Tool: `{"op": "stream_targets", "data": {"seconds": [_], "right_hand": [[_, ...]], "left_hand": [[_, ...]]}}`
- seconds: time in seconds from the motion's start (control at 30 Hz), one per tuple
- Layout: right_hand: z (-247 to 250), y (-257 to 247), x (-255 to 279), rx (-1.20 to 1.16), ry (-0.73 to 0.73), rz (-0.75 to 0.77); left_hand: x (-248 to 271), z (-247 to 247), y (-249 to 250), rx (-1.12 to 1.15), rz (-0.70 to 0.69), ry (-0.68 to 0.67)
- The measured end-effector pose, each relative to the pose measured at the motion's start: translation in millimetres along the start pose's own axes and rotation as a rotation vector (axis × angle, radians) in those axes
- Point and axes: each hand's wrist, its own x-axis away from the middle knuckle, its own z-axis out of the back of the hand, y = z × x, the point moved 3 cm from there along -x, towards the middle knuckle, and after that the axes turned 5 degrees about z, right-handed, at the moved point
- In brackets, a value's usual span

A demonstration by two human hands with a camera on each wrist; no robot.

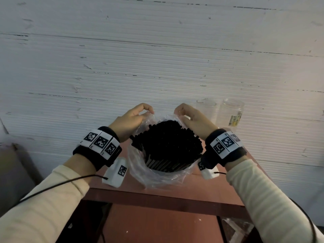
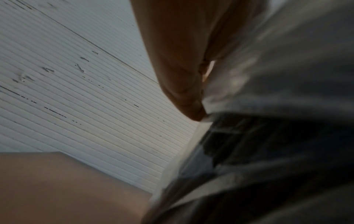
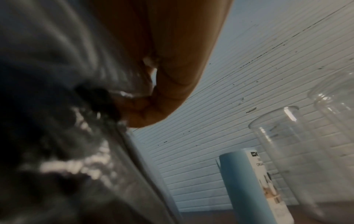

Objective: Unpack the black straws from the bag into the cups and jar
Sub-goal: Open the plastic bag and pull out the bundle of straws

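A thick bundle of black straws [image 1: 166,146] stands upright in a clear plastic bag [image 1: 157,176] on the red table [image 1: 157,220]. My left hand [image 1: 135,118] pinches the bag's far left rim, and my right hand [image 1: 189,118] pinches its far right rim, holding the mouth apart. The bag's film is pushed down around the lower part of the bundle. In the wrist views the bag [image 2: 268,75] [image 3: 57,60] lies blurred against each hand. A clear cup [image 1: 206,109] [image 3: 283,159] and a clear labelled jar [image 1: 231,113] [image 3: 341,106] stand empty at the back right.
A light blue tube with a white printed label [image 3: 249,181] stands by the cup, seen only in the right wrist view. A white ribbed wall [image 1: 157,50] rises directly behind the table. The table's front edge [image 1: 157,197] runs just below the bag.
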Motion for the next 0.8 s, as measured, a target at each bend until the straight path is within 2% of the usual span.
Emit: {"op": "stream_targets", "data": {"seconds": [0.1, 0.2, 0.37, 0.63, 0.7, 0.8], "right_hand": [[3, 2, 3, -0.040, -0.009, -0.052], [8, 8, 6, -0.101, -0.022, -0.053], [5, 8, 2, -0.111, -0.073, 0.024], [-11, 22, -17, 0.025, -0.122, 0.005], [-10, 22, -17, 0.035, -0.089, -0.012], [-8, 19, -12, 0.005, -0.052, -0.006]], "left_hand": [[2, 2, 1, 0.109, 0.002, -0.070], [7, 11, -4, 0.062, -0.028, -0.161], [4, 13, -3, -0.041, -0.076, -0.075], [-1, 12, -11, -0.123, -0.044, -0.033], [4, 12, -13, -0.109, -0.033, -0.053], [21, 15, -10, -0.008, 0.008, -0.171]]}}
